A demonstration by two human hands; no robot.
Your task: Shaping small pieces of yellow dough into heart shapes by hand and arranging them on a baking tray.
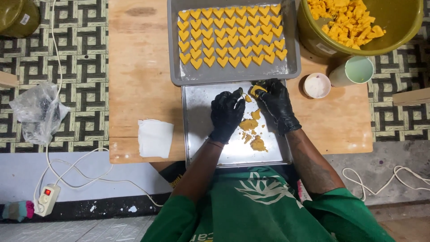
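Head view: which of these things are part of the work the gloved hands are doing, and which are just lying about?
In use:
left hand and right hand, each pinching yellow dough
dough scraps on the near tray
far tray of heart-shaped pieces
green bowl of dough chunks

Lying about:
folded white cloth
plastic bag
power strip
white cup
small white tub

Bright, even light from overhead, colours warm and full. Soft glare on the bare metal of the near tray [197, 134], whitest along its near edge beside the forearms. Faint shine on the black gloves, left hand [226, 114] and right hand [277, 105]. Short, soft shadows under both hands and beside the green bucket [313, 38]. Sharp focus across the wooden table [134, 67]. Slight wide-angle bending at the frame edges, floor pattern curving at left.
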